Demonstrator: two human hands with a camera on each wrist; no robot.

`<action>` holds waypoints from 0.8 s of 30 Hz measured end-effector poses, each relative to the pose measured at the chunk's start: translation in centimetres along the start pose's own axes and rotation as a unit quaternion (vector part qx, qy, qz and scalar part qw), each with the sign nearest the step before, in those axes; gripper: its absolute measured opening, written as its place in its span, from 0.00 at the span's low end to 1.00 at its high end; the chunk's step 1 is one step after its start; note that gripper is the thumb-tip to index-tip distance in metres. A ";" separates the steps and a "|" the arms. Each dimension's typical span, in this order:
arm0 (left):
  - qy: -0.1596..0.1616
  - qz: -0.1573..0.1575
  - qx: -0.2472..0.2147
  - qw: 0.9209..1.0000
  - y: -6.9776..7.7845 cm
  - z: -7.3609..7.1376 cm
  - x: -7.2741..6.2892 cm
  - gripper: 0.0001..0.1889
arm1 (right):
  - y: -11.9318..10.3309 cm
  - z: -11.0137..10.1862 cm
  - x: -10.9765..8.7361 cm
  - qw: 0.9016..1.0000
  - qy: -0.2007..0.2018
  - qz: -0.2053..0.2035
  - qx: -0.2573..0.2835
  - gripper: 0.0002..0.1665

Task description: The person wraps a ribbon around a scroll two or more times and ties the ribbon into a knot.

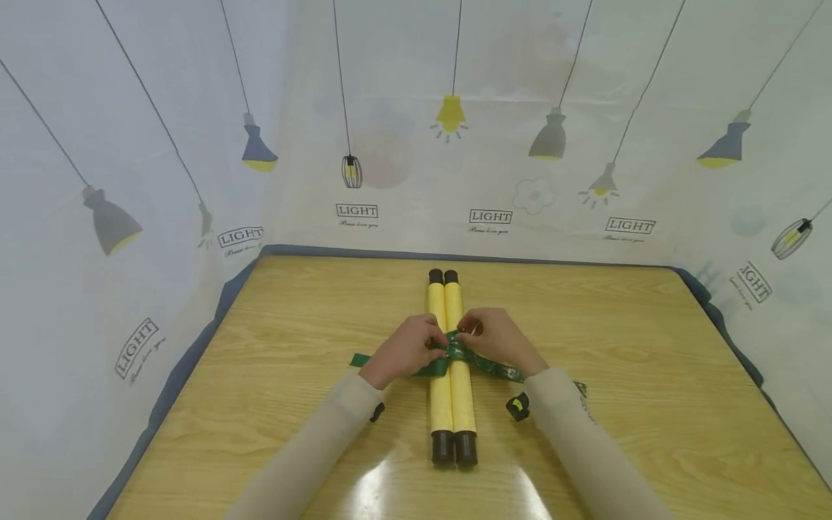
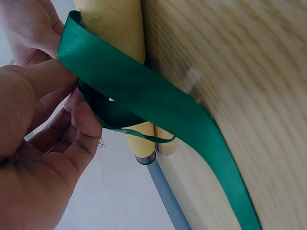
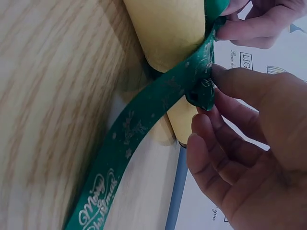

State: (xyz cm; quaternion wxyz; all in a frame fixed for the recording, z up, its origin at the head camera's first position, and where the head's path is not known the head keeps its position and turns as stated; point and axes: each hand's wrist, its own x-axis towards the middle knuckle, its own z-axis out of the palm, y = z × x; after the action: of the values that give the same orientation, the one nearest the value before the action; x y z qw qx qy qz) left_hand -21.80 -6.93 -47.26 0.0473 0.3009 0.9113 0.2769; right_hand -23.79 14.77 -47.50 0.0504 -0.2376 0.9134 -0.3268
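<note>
Two yellow tubes (image 1: 442, 397) with dark end caps lie side by side on the table, pointing away from me. A green ribbon (image 2: 124, 76) wraps over their middle, its tails trailing to both sides. In the right wrist view the ribbon (image 3: 139, 120) shows silver "Merry Christmas" print. My left hand (image 1: 412, 344) pinches the ribbon just left of the crossing, thumb and fingers around a loop. From the other side my right hand (image 1: 494, 336) pinches a bunched loop of ribbon between thumb and index finger, its other fingers curled loosely below. The two hands nearly meet over the tubes.
A small black item with a yellow mark (image 1: 518, 406) lies by my right sleeve; another dark item (image 1: 377, 412) shows beside my left forearm. The wooden table (image 1: 292, 310) ends in a blue edge against a white lamp-printed backdrop (image 1: 403, 130).
</note>
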 end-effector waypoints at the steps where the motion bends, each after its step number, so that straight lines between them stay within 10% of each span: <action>1: 0.000 0.000 0.003 1.000 0.0 0.1 0.0 0.06 | 0.0 0.0 0.1 1.000 -0.001 0.001 0.000 0.06; 10: 0.013 0.015 0.027 0.999 0.2 0.2 0.1 0.04 | -0.2 0.0 0.3 1.000 -0.011 -0.001 -0.009 0.07; 24: 0.070 -0.014 -0.032 0.997 -0.2 0.7 0.6 0.03 | -0.8 -0.7 0.1 0.986 -0.044 0.061 0.151 0.13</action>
State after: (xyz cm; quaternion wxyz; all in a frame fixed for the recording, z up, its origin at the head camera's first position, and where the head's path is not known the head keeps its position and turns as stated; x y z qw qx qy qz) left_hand -22.20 -6.40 -47.93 -0.0030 0.2662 0.9073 0.3255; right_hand -23.75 14.58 -46.46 0.1456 -0.1852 0.8632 -0.4465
